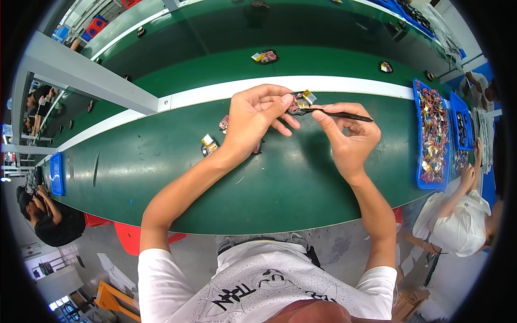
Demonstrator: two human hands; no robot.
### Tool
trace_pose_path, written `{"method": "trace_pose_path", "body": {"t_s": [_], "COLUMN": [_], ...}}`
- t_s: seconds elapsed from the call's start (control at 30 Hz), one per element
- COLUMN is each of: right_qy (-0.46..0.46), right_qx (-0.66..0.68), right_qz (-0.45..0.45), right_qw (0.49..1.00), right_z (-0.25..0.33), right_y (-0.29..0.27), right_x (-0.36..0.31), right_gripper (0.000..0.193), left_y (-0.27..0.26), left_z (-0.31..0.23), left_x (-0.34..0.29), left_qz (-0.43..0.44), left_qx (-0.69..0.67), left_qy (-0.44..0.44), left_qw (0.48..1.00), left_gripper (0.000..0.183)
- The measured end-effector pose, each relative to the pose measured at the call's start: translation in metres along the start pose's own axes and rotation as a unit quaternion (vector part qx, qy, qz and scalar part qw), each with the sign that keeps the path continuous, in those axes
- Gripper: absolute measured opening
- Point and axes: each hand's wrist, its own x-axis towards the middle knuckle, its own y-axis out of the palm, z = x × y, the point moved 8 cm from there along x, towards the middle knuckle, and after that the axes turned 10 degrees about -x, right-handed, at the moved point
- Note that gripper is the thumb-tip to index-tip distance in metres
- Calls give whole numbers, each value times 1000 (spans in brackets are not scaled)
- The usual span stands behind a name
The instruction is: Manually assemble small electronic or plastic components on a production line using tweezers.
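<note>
My left hand (pixel 256 114) pinches a small electronic assembly (pixel 299 104) with a dark casing, pinkish parts and a silver-and-yellow piece sticking up. In my right hand (pixel 351 141) is a pair of slim black tweezers (pixel 349 115), held between thumb and fingers. The tips of the tweezers reach the assembly; whether they grip a part of it is too small to tell. Below my left wrist, a similar assembly (pixel 209 144) lies on the green bench (pixel 301 194). Two more sit close by, partly hidden behind my left hand and forearm.
Beyond a white rail (pixel 355 85), a green belt carries several spaced assemblies, one (pixel 264 56) straight ahead. A blue tray (pixel 418 161) full of small parts stands at the right end, a blue bin (pixel 56 173) at the left. A metal post (pixel 91 72) rises left. Other people sit at both sides.
</note>
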Motion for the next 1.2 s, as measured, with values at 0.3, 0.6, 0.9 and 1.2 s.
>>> {"method": "trace_pose_path", "body": {"t_s": [0.3, 0.6, 0.9, 1.2], "right_qy": [-16, -77, -49, -22], "right_qx": [-13, -29, -51, -7], "right_qz": [-3, -15, 20, 38], "right_qw": [1000, 996, 997, 999], "right_z": [3, 10, 8, 7], "right_y": [0, 1, 5, 1], "right_x": [-1, -4, -2, 5], "right_gripper": [10, 11, 14, 18], "left_y": [0, 2, -4, -6], "left_z": [-5, -9, -6, -20], "left_x": [-2, -2, -2, 2], "left_qz": [-9, -13, -24, -20], "left_qx": [2, 30, 56, 66], "left_qy": [36, 50, 35, 33], "left_qw": [999, 998, 998, 997], "left_gripper": [29, 29, 23, 21]}}
